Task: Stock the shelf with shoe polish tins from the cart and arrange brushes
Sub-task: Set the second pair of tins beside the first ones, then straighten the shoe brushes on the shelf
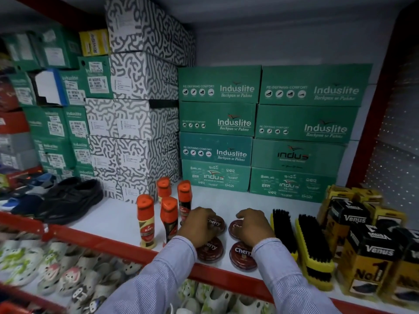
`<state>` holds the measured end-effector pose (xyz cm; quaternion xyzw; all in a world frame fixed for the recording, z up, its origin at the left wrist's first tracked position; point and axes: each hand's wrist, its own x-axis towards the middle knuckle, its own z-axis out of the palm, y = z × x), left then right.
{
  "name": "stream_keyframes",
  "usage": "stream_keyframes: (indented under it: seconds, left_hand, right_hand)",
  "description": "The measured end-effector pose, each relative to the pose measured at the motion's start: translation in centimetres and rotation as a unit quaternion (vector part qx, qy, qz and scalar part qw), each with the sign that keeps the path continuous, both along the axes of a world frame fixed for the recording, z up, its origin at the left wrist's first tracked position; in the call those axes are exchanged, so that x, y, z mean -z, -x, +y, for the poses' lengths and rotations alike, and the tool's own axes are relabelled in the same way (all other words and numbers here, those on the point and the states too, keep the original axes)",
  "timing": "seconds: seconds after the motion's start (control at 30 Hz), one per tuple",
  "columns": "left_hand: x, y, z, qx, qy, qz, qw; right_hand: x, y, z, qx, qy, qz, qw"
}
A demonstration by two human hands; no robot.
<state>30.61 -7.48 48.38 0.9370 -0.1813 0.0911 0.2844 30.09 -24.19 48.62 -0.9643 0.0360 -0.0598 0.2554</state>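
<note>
Several round dark red Cherry polish tins lie flat on the white shelf (113,214) near its front edge, in two rows. My left hand (199,224) rests on the back left tin (217,223), fingers curled over it. My right hand (252,225) covers the back right tin (233,227) the same way. The front left tin (209,249) and front right tin (241,254) lie free below my wrists. Two yellow-backed brushes with black bristles, one (283,230) and the other (314,245), lie side by side just right of the tins.
Several orange-capped Kiwi liquid polish bottles (169,218) stand left of the tins. Yellow and black Venus boxes (367,252) crowd the right end. Green Induslite boxes (260,132) and patterned white boxes (136,109) fill the back. A black shoe (72,200) lies at left. The shelf's red front lip (108,243) runs below.
</note>
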Motion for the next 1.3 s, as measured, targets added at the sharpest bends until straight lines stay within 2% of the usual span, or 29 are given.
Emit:
stream_keyframes:
  seconds: [0.1, 0.2, 0.7, 0.77, 0.87, 0.97, 1.13, 1.3]
  left_hand:
    - [-0.1, 1.5, 0.8, 0.012, -0.011, 0.009, 1.0]
    - [0.7, 2.3, 1.2, 0.016, -0.051, 0.056, 0.997]
    - [0.9, 4.0, 1.9, 0.001, -0.053, 0.056, 0.997]
    - [0.3, 4.3, 1.4, -0.008, -0.043, 0.029, 0.999]
    - [-0.9, 4.8, -0.9, 0.012, -0.048, -0.055, 0.997]
    - [-1.7, 5.5, -5.0, 0.077, -0.045, -0.057, 0.994]
    - [-1.6, 6.2, -10.6, 0.151, -0.086, -0.03, 0.984]
    - [-1.2, 6.8, -12.9, 0.158, -0.058, -0.03, 0.985]
  right_hand:
    - [-0.6, 2.8, -0.1, -0.016, 0.025, 0.02, 0.999]
    - [0.5, 4.1, 0.4, -0.023, 0.054, 0.057, 0.997]
    - [-0.3, 7.1, 2.0, -0.019, 0.01, -0.012, 1.0]
    - [-1.5, 8.4, 1.4, -0.021, -0.005, -0.039, 0.999]
    - [-3.2, 10.4, -1.0, -0.01, -0.04, -0.133, 0.99]
    - [-3.9, 11.5, -4.8, 0.012, -0.002, -0.209, 0.978]
    - [-2.8, 11.8, -9.8, 0.033, 0.068, -0.124, 0.989]
    - [-1.0, 11.6, -11.2, 0.025, 0.099, -0.055, 0.993]
